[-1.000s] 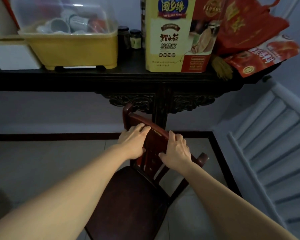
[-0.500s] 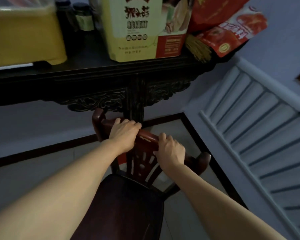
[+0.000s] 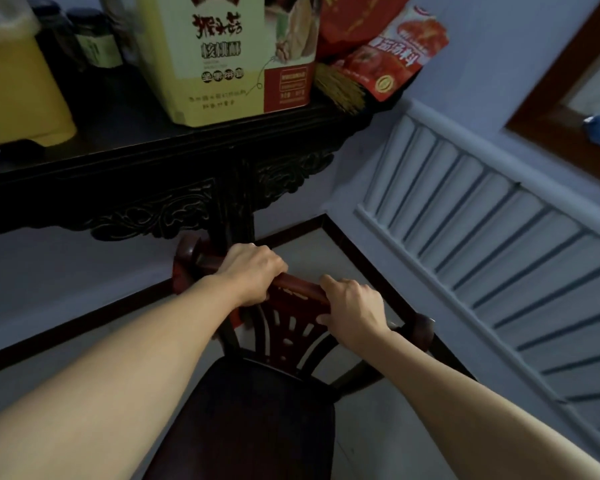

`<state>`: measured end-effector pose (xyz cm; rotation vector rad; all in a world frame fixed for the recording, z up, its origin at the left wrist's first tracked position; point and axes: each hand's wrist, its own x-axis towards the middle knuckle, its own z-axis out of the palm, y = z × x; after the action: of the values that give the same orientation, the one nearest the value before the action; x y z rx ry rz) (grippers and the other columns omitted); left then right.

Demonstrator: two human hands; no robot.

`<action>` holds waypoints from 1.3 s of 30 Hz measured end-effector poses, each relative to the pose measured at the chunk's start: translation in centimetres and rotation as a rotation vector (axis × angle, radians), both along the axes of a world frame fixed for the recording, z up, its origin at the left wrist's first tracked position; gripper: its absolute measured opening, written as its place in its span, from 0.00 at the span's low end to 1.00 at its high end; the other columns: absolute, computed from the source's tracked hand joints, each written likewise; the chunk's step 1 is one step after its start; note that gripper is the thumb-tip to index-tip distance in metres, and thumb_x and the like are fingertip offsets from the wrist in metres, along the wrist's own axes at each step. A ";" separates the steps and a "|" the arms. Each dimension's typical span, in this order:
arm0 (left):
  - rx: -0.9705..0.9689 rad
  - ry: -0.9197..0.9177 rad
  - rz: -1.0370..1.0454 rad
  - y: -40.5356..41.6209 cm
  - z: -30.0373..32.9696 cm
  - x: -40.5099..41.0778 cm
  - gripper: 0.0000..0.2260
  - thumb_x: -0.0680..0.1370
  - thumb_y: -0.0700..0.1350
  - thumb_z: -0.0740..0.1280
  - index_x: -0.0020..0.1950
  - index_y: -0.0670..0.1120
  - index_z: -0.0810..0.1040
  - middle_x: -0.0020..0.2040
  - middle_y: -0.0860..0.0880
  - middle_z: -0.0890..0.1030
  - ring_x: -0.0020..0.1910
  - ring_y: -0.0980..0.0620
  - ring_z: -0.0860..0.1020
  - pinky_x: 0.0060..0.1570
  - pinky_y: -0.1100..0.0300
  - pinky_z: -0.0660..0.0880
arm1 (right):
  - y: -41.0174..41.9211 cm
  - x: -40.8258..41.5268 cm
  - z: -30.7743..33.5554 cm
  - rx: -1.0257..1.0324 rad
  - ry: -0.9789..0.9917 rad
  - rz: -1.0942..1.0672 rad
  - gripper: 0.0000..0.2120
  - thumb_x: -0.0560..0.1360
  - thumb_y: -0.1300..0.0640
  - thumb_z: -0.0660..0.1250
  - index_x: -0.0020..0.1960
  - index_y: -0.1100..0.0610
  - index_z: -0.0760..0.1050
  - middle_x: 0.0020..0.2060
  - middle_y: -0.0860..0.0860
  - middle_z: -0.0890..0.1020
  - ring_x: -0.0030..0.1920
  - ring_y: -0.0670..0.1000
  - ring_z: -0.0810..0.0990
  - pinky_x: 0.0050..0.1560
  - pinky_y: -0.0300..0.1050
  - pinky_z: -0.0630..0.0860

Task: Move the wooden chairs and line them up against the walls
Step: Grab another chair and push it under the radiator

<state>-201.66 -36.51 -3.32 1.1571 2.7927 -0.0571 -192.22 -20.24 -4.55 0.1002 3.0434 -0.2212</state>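
A dark red wooden chair (image 3: 257,410) stands in front of me, its carved backrest facing the far wall, its seat toward me. My left hand (image 3: 252,275) grips the top rail of the backrest near its left end. My right hand (image 3: 355,311) grips the same rail further right. The chair's back sits close to the leg of a dark carved table (image 3: 153,168), in the room's corner. The chair's legs are hidden below the seat.
The dark table against the far wall carries a yellow bin (image 3: 18,91), jars (image 3: 94,39), a yellow box (image 3: 229,53) and red packets (image 3: 395,53). White slatted panelling (image 3: 482,237) lines the right wall. A dark border strip (image 3: 66,327) edges the pale floor tiles.
The view has swung right and closer to the corner. Both hands have kept their grip on the backrest, and the chair now sits nearer the table leg and right wall.
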 end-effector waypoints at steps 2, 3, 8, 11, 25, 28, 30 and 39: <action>-0.018 0.003 -0.052 1.4 0.9 0.8 0.10 0.71 0.45 0.69 0.51 0.54 0.77 0.49 0.52 0.79 0.52 0.47 0.78 0.46 0.55 0.71 | 1.1 1.4 0.8 0.008 -0.012 -0.010 0.18 0.70 0.50 0.72 0.55 0.52 0.69 0.44 0.51 0.80 0.43 0.56 0.80 0.37 0.46 0.69; -0.019 0.007 -0.080 2.3 1.2 1.3 0.12 0.71 0.45 0.69 0.52 0.55 0.77 0.50 0.52 0.80 0.52 0.47 0.78 0.46 0.55 0.71 | 1.8 2.2 1.2 0.014 -0.016 -0.016 0.18 0.70 0.51 0.72 0.55 0.52 0.69 0.44 0.51 0.80 0.43 0.56 0.80 0.37 0.46 0.70; -0.036 0.041 -0.209 7.8 3.6 4.2 0.11 0.70 0.41 0.67 0.50 0.53 0.77 0.48 0.50 0.80 0.50 0.46 0.78 0.43 0.55 0.70 | 6.2 6.3 3.4 0.046 -0.037 -0.052 0.17 0.69 0.52 0.72 0.54 0.53 0.69 0.42 0.52 0.81 0.44 0.58 0.80 0.38 0.47 0.71; -0.058 0.064 -0.263 11.7 4.6 5.9 0.10 0.69 0.40 0.66 0.48 0.52 0.78 0.47 0.50 0.81 0.48 0.46 0.79 0.40 0.57 0.68 | 9.2 8.7 4.4 0.076 -0.038 -0.073 0.16 0.69 0.53 0.71 0.53 0.54 0.70 0.42 0.53 0.80 0.45 0.59 0.80 0.36 0.46 0.67; -0.034 0.083 -0.440 32.7 6.4 13.0 0.07 0.69 0.40 0.66 0.44 0.51 0.77 0.46 0.51 0.81 0.48 0.46 0.79 0.39 0.57 0.67 | 28.1 17.8 6.5 0.108 -0.014 -0.215 0.15 0.70 0.53 0.70 0.55 0.53 0.72 0.46 0.54 0.81 0.48 0.58 0.81 0.38 0.45 0.66; -0.007 0.090 -0.477 36.7 6.3 13.8 0.08 0.70 0.43 0.67 0.47 0.52 0.78 0.47 0.51 0.81 0.48 0.47 0.79 0.38 0.58 0.65 | 32.1 19.1 6.6 0.132 0.014 -0.245 0.15 0.70 0.53 0.69 0.55 0.52 0.73 0.47 0.53 0.81 0.49 0.59 0.81 0.38 0.45 0.66; -0.003 0.086 -0.511 39.7 6.2 14.1 0.06 0.70 0.44 0.67 0.46 0.51 0.78 0.47 0.50 0.81 0.48 0.46 0.79 0.38 0.58 0.66 | 34.8 19.7 6.7 0.142 0.016 -0.284 0.15 0.70 0.53 0.69 0.55 0.52 0.73 0.47 0.53 0.81 0.49 0.59 0.81 0.38 0.45 0.66; -0.019 0.103 -0.663 51.9 4.6 13.6 0.08 0.72 0.45 0.66 0.51 0.49 0.75 0.51 0.47 0.80 0.50 0.43 0.78 0.39 0.55 0.66 | 44.6 20.6 5.4 0.162 -0.005 -0.501 0.17 0.70 0.53 0.71 0.56 0.52 0.70 0.46 0.53 0.82 0.47 0.59 0.81 0.38 0.46 0.69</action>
<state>-188.11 15.42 1.26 2.0623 2.3438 -0.2023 -171.60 24.36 0.84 0.8726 2.9664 -0.0036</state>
